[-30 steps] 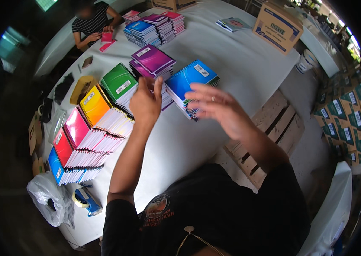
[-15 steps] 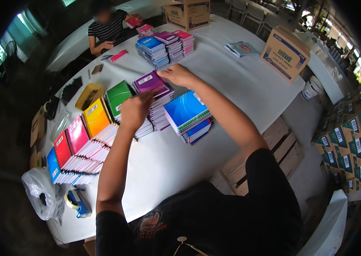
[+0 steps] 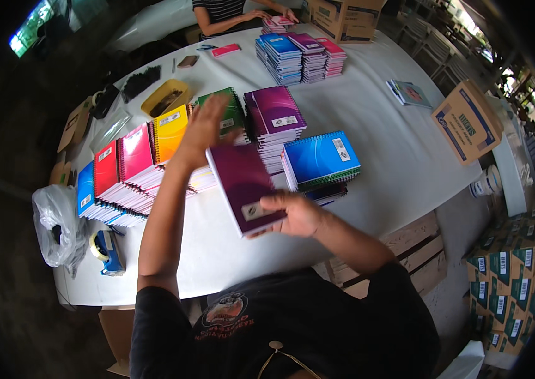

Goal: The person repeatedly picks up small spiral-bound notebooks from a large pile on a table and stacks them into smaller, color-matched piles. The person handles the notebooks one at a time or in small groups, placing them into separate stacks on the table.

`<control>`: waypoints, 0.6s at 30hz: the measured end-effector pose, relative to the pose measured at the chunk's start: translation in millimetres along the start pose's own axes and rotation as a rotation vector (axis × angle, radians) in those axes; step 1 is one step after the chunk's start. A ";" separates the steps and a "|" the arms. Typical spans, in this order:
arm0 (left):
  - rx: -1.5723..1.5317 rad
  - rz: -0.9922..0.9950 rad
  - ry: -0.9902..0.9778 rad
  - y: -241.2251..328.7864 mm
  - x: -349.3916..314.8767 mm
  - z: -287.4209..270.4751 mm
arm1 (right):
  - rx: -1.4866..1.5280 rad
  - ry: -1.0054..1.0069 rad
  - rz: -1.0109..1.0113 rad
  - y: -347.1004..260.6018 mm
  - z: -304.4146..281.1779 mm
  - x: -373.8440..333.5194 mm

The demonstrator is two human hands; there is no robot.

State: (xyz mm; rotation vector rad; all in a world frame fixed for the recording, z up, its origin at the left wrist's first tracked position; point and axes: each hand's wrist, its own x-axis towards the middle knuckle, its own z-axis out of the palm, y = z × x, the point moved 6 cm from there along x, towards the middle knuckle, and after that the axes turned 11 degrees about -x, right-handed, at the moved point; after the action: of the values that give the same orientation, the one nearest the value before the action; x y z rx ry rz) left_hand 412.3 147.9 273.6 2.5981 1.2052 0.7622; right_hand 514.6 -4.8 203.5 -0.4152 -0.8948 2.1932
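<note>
One white table, stacks of coloured notebooks in a row. Purple notebook lifted over near edge, gripped from below by right hand. Left hand flat-open, empty, just above it.

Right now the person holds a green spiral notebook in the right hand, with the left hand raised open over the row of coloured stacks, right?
Not quite. The spiral notebook in the right hand is dark purple, not green, as the head view shows. The left hand is indeed raised open over the row of coloured notebook stacks.
</note>
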 end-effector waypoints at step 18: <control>-0.055 -0.153 0.462 5.0 -147.9 -43.2 | -0.003 0.379 -0.280 96.9 -47.7 20.2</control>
State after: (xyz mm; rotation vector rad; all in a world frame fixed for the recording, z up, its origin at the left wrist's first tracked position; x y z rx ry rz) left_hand 313.2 31.1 256.7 2.3196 1.4497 1.3888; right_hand 477.0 -15.9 100.8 -0.6407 -0.6998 1.7799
